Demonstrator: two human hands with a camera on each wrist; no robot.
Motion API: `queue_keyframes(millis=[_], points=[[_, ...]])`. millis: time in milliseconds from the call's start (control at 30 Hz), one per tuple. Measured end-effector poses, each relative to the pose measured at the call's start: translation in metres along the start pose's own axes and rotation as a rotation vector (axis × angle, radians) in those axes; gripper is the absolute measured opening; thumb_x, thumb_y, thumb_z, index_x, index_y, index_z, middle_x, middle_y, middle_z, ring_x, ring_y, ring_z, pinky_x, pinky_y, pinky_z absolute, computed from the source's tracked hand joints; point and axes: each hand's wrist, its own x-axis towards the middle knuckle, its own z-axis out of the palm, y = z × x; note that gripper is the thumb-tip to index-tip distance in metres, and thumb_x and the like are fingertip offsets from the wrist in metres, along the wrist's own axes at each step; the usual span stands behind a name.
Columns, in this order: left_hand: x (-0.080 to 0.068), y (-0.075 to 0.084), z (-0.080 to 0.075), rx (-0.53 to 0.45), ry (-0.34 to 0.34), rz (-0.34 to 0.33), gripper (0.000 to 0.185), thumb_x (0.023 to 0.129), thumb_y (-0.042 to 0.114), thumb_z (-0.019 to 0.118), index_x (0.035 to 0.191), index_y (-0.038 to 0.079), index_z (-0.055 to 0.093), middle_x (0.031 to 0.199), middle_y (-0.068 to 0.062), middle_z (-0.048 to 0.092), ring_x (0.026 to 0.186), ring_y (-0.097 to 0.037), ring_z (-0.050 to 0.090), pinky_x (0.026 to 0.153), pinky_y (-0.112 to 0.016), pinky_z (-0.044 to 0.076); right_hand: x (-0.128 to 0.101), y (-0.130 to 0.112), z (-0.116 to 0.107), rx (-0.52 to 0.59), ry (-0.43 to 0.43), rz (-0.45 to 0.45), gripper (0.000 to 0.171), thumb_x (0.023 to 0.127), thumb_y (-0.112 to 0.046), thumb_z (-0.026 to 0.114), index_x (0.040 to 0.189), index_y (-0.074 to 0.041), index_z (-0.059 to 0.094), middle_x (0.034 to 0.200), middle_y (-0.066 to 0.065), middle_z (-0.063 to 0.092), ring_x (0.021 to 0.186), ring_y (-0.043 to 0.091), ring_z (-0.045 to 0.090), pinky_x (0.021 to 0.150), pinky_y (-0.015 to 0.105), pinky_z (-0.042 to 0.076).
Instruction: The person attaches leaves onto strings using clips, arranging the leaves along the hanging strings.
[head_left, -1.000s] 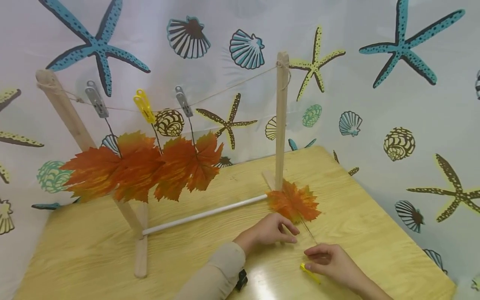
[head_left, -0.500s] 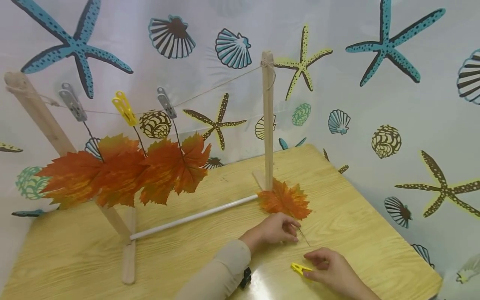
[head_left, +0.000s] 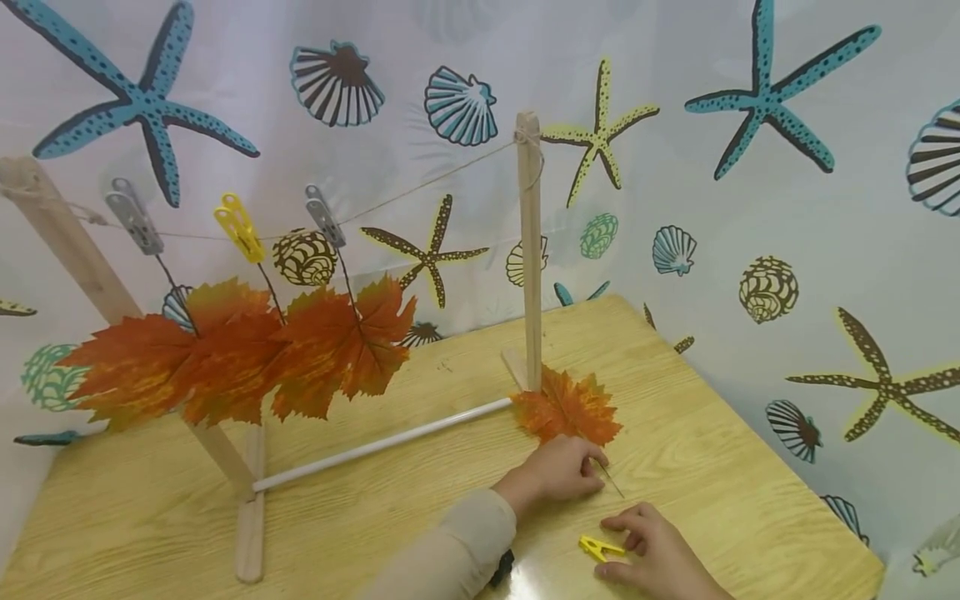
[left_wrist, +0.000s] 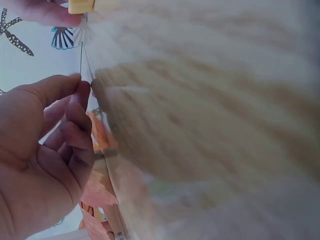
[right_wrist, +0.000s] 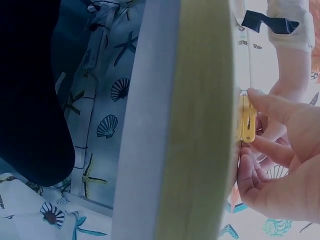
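An orange-red artificial maple leaf [head_left: 570, 408] lies on the table by the foot of the right post. My left hand [head_left: 566, 468] pinches its thin stem [head_left: 613, 481] between thumb and forefinger, and the stem's bare end points toward my right hand [head_left: 656, 554]. That hand holds a yellow clothespin [head_left: 598, 547] at the tabletop, between thumb and fingers. The right wrist view shows the clothespin [right_wrist: 246, 119] with a fingertip at either end. From a string [head_left: 442, 179] hang several similar leaves [head_left: 247, 358], clipped by two grey clothespins [head_left: 324, 217] and a yellow one.
The string runs between a left wooden post [head_left: 71, 242] and a right wooden post [head_left: 529, 250], joined low down by a white rod [head_left: 382, 444]. Behind the wooden table [head_left: 720, 500] hangs a curtain [head_left: 675, 317] printed with starfish and shells. A black device [head_left: 501, 568] shows beneath the left sleeve.
My left hand has moved to the leaf's stem and now pinches it. The yellow clothespin has turned in my right hand. The head view has shifted right.
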Motion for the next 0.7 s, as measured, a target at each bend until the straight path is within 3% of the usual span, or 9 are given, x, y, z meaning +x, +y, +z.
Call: queue_keyframes(millis=[200,333,500,700], points=[[0.0,0.003,-0.001,0.12,0.043,-0.028,0.017,0.089,0.015,0.069,0.104,0.016,0.076,0.076,0.008,0.066,0.067,-0.001,0.054,0.063,-0.017,0.044,-0.002,-0.004,-0.001,-0.054,0.006,-0.027,0.051,0.074,-0.034,0.088,0.116,-0.009,0.071,0.105,0.003,0.058,0.082,0.005,0.051,0.07,0.021,0.046],[-0.001,0.003,-0.003,0.126,0.053,-0.045,0.012,0.086,0.014,0.071,0.097,0.017,0.076,0.083,0.009,0.07,0.072,0.0,0.059,0.066,-0.017,0.047,-0.004,-0.007,0.0,-0.07,0.039,0.01,0.043,0.074,-0.033,0.088,0.108,-0.01,0.074,0.099,0.001,0.059,0.08,0.006,0.051,0.067,0.02,0.044],[-0.004,0.003,-0.008,0.144,0.069,-0.047,0.008,0.083,0.011,0.072,0.089,0.017,0.074,0.078,0.01,0.068,0.069,0.0,0.057,0.063,-0.016,0.046,-0.003,-0.01,0.002,-0.097,0.076,0.043,0.032,0.074,-0.031,0.088,0.098,-0.014,0.075,0.092,-0.003,0.06,0.077,0.008,0.05,0.064,0.021,0.042],[-0.013,-0.003,-0.01,0.118,0.124,-0.036,0.009,0.081,0.012,0.076,0.084,0.018,0.071,0.073,0.013,0.066,0.066,0.002,0.056,0.063,-0.016,0.045,-0.003,-0.015,-0.001,-0.031,0.076,0.103,0.033,0.078,-0.027,0.086,0.103,-0.009,0.073,0.093,-0.002,0.07,0.079,0.01,0.06,0.065,0.023,0.049]])
